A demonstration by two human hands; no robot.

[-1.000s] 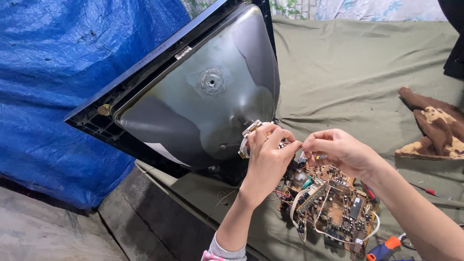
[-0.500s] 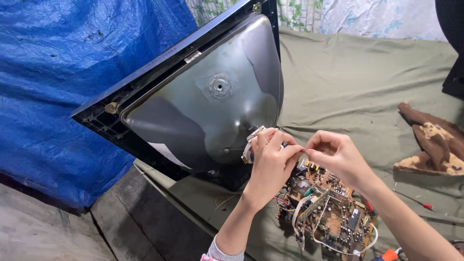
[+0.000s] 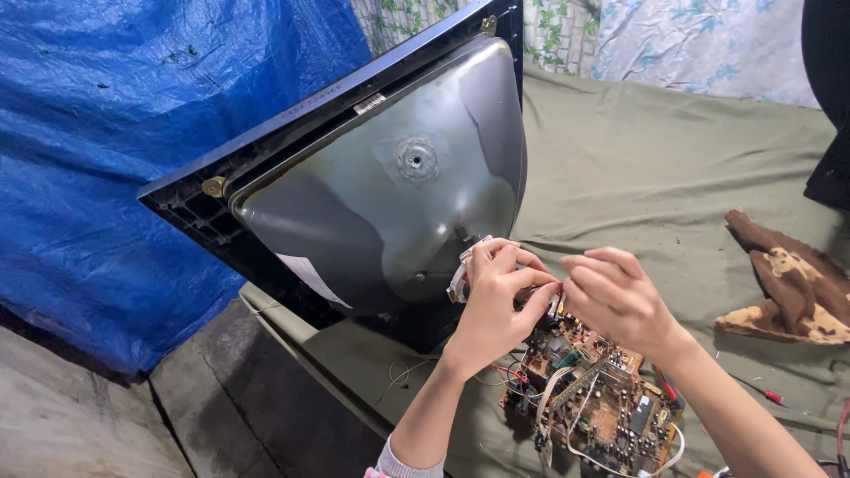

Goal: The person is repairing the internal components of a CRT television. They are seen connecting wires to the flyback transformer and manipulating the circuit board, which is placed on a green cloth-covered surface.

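**Both hands on the neck of the old picture tube**

Compared to a second ago, the view has slid right and down a bit; both hands stay put at the tube neck, so the fiddling there isn't finished. Going left to right: blue tarp, then the grey picture tube tilted in its black frame. The left hand is clamped around the neck fitting; the right hand pinches narrowly just beside it. The circuit board crowds underneath, with a brown rag lying farther right.
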